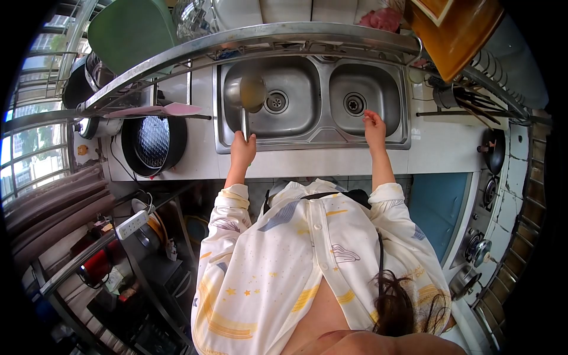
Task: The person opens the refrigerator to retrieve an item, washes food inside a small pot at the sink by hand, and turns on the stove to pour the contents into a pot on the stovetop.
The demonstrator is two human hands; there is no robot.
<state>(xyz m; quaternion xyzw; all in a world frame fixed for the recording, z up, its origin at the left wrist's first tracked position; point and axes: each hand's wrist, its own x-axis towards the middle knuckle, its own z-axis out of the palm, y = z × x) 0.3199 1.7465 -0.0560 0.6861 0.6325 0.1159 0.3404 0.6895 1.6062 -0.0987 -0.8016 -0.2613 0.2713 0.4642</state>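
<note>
My left hand (pixel 241 149) is closed around the handle of a small metal saucepan (pixel 235 93), held over the left basin of a steel double sink (pixel 324 127). The pan is tilted, and a brownish-yellow oval area shows on its right side; whether this is its inside or some contents I cannot tell. Above the front right corner of the right basin is my right hand (pixel 374 128), its fingers curled in and no object visible in them. Drains show at the bottom of both basins.
A metal rack rail (pixel 248 34) curves above the sink's far side. To the left, a round black pan (pixel 154 145) stands on the counter near a pink flat item (pixel 157 110). A green board (pixel 131 35) and an orange-brown board (pixel 458 35) are at the back. A stove (pixel 482 236) is right.
</note>
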